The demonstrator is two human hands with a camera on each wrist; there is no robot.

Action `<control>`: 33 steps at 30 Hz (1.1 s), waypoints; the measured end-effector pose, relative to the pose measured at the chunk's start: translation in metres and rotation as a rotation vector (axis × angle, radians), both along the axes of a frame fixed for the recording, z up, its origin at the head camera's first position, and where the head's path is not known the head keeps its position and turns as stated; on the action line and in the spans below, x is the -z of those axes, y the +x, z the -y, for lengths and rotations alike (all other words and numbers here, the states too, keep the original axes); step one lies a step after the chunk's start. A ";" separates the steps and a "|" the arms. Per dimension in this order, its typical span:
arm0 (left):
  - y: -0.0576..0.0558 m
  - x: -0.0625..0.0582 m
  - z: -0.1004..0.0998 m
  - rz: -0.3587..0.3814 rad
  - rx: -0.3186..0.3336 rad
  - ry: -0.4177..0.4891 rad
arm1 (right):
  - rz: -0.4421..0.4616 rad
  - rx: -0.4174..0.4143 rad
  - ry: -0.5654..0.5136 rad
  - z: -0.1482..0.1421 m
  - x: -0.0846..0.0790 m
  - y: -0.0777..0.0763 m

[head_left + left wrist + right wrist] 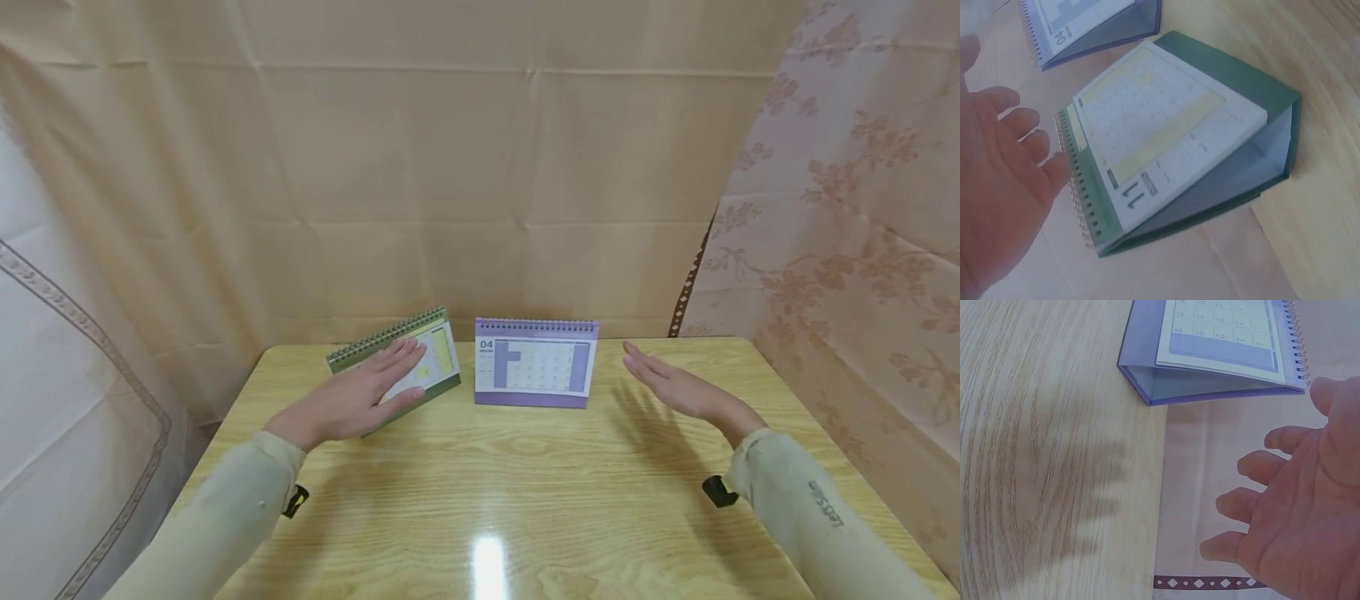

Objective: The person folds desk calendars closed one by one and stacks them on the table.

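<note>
A green spiral-bound desk calendar (1154,119) stands tented and angled on the wooden table, its page marked 11. Beside it, a purple desk calendar (534,365) marked 04 faces forward near the table's back edge. My left hand (362,390), fingers extended, is nearest the green calendar and hides part of its page in the head view. To the right of the purple calendar, my right hand (686,389) hovers over the table with fingers extended, holding nothing. In the right wrist view the purple calendar's open side (1210,384) shows.
The light wooden table (525,483) has a bright reflection at its front. Behind it hangs a beige curtain (480,167), with a floral curtain (862,250) on the right and a white one (67,375) on the left.
</note>
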State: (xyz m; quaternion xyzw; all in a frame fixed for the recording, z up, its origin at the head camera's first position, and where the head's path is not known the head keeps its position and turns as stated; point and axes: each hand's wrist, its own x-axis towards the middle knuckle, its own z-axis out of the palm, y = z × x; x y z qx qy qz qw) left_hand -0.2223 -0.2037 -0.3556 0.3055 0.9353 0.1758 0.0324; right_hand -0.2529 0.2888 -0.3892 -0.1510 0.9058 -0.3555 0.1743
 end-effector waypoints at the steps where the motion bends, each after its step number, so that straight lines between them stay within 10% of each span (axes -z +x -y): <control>1: -0.001 0.000 -0.002 0.011 0.001 0.011 | 0.006 -0.002 -0.010 0.000 -0.001 0.000; 22: -0.033 0.012 -0.019 0.621 -0.084 0.289 | 0.111 0.037 -0.049 0.002 -0.001 -0.008; 33: -0.046 0.009 -0.025 0.769 -0.176 0.299 | 0.259 0.111 -0.122 0.000 -0.004 -0.013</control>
